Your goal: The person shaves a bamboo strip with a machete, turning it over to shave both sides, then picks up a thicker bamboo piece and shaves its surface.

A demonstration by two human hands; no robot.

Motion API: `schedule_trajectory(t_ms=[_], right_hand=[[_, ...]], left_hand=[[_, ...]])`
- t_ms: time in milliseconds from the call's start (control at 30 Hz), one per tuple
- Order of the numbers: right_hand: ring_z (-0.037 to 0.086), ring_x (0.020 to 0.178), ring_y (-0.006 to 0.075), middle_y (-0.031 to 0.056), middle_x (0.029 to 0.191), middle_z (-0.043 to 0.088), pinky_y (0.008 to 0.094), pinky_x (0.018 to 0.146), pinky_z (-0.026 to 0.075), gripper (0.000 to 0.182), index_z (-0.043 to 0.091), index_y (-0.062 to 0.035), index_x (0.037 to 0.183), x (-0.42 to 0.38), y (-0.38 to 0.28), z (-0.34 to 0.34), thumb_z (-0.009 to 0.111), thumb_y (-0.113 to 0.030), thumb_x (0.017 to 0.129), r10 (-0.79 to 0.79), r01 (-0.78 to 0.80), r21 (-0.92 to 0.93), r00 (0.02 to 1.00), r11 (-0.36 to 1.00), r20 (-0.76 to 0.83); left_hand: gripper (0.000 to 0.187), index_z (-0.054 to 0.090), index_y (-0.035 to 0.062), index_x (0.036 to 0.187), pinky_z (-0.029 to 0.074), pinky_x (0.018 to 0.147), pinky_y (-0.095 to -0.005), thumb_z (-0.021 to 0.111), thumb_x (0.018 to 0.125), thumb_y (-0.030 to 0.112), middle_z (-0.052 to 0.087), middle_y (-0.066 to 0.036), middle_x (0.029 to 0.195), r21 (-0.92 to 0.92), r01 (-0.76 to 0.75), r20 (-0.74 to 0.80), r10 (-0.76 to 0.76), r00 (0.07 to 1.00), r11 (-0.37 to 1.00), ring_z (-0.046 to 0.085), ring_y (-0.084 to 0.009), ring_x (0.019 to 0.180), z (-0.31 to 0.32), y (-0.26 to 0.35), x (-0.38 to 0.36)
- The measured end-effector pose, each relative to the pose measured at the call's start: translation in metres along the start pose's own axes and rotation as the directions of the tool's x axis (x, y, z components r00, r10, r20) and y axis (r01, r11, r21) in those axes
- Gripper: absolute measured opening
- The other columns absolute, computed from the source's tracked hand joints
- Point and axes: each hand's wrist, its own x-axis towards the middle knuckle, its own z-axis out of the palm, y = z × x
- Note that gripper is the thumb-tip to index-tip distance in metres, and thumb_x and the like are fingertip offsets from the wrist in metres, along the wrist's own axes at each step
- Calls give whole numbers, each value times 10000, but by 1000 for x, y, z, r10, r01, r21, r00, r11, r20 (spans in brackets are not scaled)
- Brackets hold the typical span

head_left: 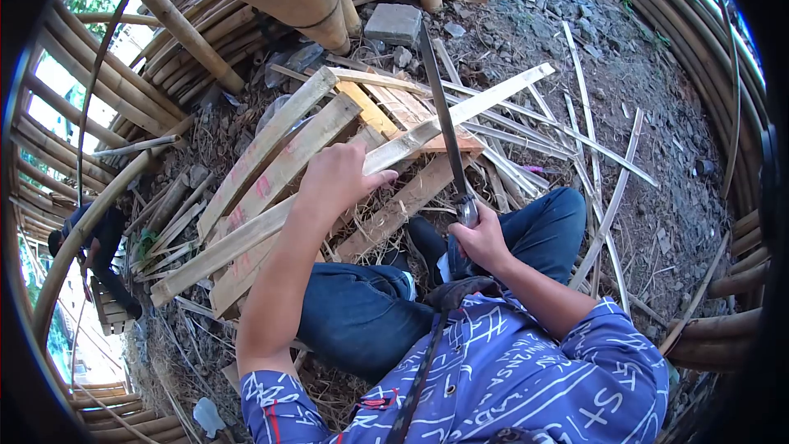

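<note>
My left hand (341, 174) is closed around a long split bamboo strip (485, 101) that runs from lower left to upper right across my lap. In my right hand (481, 234) is the handle of a long, narrow dark blade (440, 90), which points up and away from me. The blade crosses over the strip to the right of my left hand; whether they touch is unclear. Wooden boards (283, 152) lie beneath the strip, along with an orange-brown piece of wood (370, 111).
A grey block (394, 23) sits at the far end. Thin bamboo strips (608, 205) lie scattered on the right. Bamboo poles (197, 37) surround the spot, and another person (103, 247) is at the far left.
</note>
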Motion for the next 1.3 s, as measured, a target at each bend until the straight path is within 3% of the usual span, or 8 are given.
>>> schedule_trajectory(t_ms=[200, 400, 600, 800, 1000, 1133, 1167, 1300], right_hand=[[542, 436, 107, 36, 574, 557, 260, 397, 431, 186, 511, 6, 886, -5, -3, -1, 624, -79, 765, 62, -62, -13, 997, 998, 45], [557, 480, 135, 49, 587, 562, 299, 461, 445, 195, 529, 1, 852, -10, 20, 5, 625, -111, 725, 49, -49, -103, 999, 993, 5], [530, 512, 174, 100, 604, 549, 328, 508, 442, 241, 517, 21, 856, -16, 33, 5, 636, -136, 717, -82, 73, -155, 995, 985, -50], [495, 537, 206, 134, 612, 537, 356, 552, 447, 258, 501, 27, 835, -20, 22, 7, 652, -148, 721, -138, 123, -205, 989, 971, -57], [524, 517, 225, 137, 597, 535, 346, 541, 444, 207, 500, 13, 832, -12, -15, -7, 650, -104, 751, -305, 251, -357, 947, 900, -104], [467, 485, 162, 104, 559, 500, 313, 488, 397, 136, 546, -3, 833, 2, -31, -29, 640, -53, 748, -414, 315, -459, 900, 831, -132], [401, 547, 70, -6, 591, 461, 266, 492, 359, 103, 552, -20, 773, 2, -36, -31, 650, -48, 755, -375, 291, -396, 915, 871, -151], [397, 548, 54, -28, 590, 466, 249, 481, 333, 142, 549, -24, 796, 4, -43, -36, 680, -55, 752, -371, 292, -327, 904, 899, -212]], left_hand=[[531, 588, -24, 930, 510, 730, -457, 628, 833, 496, 653, -241, 800, -43, 35, -70, -38, 997, 998, 649, -391, 803, 0, -11, 0], [511, 584, -16, 922, 513, 723, -453, 626, 837, 486, 654, -238, 793, 72, 24, -19, -23, 1000, 997, 650, -386, 796, 3, -13, -3], [471, 572, -1, 895, 518, 704, -448, 634, 840, 462, 650, -238, 768, 52, 18, -52, -15, 999, 999, 650, -383, 770, 8, -12, -8], [464, 564, 3, 889, 526, 610, -431, 640, 836, 458, 637, -207, 672, 163, -13, -141, 37, 989, 987, 653, -363, 663, -7, -4, -22], [431, 560, 33, 896, 517, 534, -395, 644, 840, 452, 621, -165, 617, 222, -23, -309, 93, 946, 975, 653, -317, 598, -22, 7, -36], [421, 551, 34, 931, 506, 507, -389, 658, 840, 431, 616, -146, 628, 197, -35, -386, 110, 916, 980, 649, -303, 593, -38, 20, -47], [414, 550, 36, 926, 501, 503, -388, 661, 841, 425, 615, -142, 632, 161, -50, -430, 116, 896, 986, 648, -301, 595, -40, 22, -50], [388, 505, 51, 872, 480, 437, -359, 626, 874, 420, 584, -101, 539, 202, -144, -526, 232, 818, 969, 633, -262, 511, -48, 30, -60]])
